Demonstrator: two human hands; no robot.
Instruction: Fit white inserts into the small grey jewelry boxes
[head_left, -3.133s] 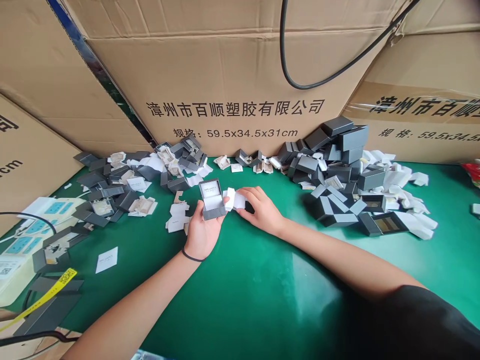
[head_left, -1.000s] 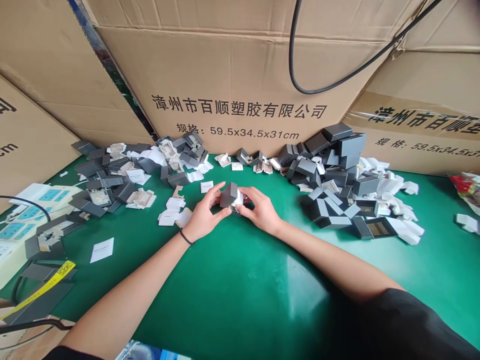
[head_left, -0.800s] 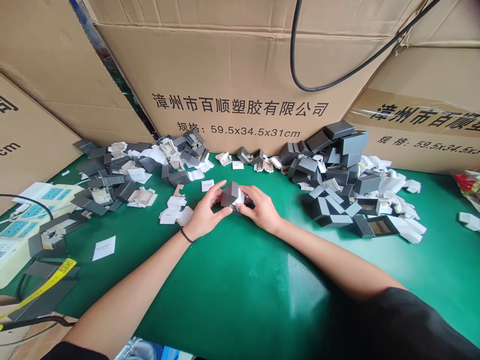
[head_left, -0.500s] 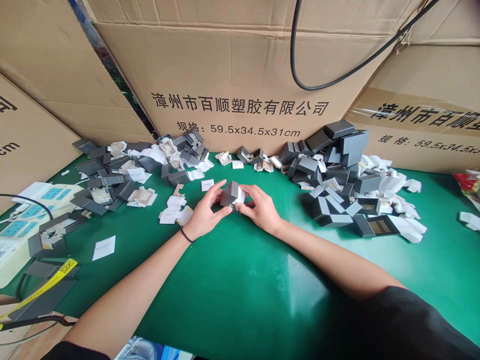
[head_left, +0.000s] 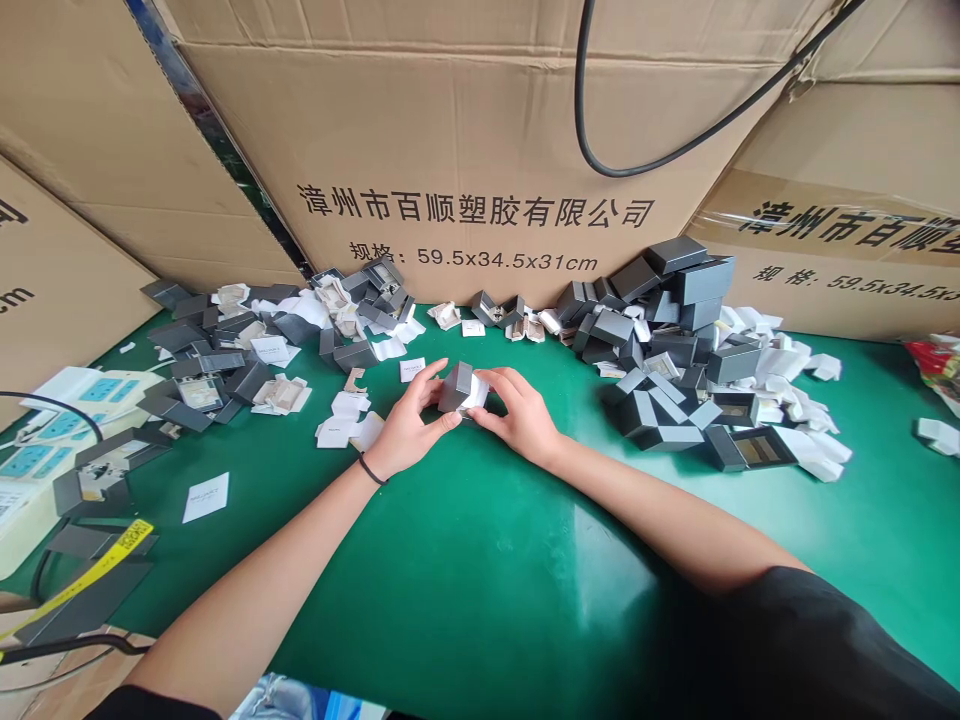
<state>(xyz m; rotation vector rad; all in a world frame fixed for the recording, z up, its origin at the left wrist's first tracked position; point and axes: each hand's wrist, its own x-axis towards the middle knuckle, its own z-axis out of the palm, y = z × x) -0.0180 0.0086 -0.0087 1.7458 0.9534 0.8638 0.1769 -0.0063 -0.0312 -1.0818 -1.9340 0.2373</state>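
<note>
Left hand [head_left: 409, 424] and right hand [head_left: 525, 418] now jointly grasp dark-grey angular box [head_left: 455, 386] between them; white piece [head_left: 478, 393], perhaps paper, at right fingertips; work turns two-handed.

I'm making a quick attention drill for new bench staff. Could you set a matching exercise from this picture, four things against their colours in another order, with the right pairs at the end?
Things
1. Held box
2. Wristband
3. Tabletop
4. Printed strip, lower left

Colours
A. Green
B. Yellow
C. Dark grey, with white showing at one side
D. Black, in a thin loop

Right pairs
1-C
2-D
3-A
4-B
</note>
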